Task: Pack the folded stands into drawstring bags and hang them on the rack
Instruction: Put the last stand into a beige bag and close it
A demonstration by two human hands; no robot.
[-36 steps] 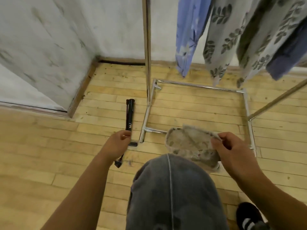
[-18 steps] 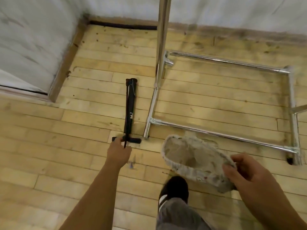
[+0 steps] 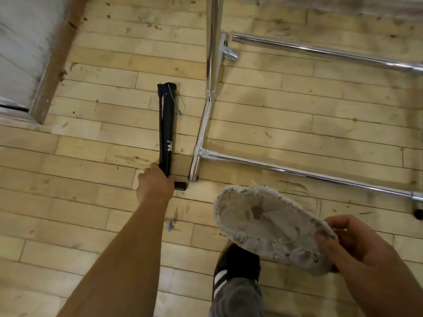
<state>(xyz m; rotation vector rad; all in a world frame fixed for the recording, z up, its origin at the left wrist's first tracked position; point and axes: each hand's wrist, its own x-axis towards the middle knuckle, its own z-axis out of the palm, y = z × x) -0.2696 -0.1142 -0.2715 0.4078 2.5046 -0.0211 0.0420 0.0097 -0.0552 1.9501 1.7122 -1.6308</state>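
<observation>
- The task looks barely begun. The slim black folded stand (image 3: 166,129) lies unbagged on the floor at about 10 o'clock from the middle of the view, its length running 12 to 6 o'clock. No packed bag shows anywhere.
- The left hand (image 3: 155,183) reaches down onto the stand's 6 o'clock end and touches it. The back of the hand hides the fingers, so I cannot tell whether they grip it.
- The right hand (image 3: 357,250), at 4 o'clock, pinches the rim of a pale speckled cloth drawstring bag (image 3: 263,223) between curled fingers and thumb. The bag's mouth gapes toward 10 o'clock and looks empty.
- Left to do, as I judge it: lift the stand, slide it into the bag, pull the cord, then hang it up.
- The chrome tube rack (image 3: 207,124) stands just beside the stand, on its 3 o'clock side. Its base bars run off toward 2 and 4 o'clock, and only its lower part shows.
- The scuffed light wooden plank floor (image 3: 68,202) fills the view. A white wall (image 3: 18,42) with a brown baseboard (image 3: 57,65) sits at 10 o'clock, and a black shoe with white stripes (image 3: 235,266) at 6 o'clock.
</observation>
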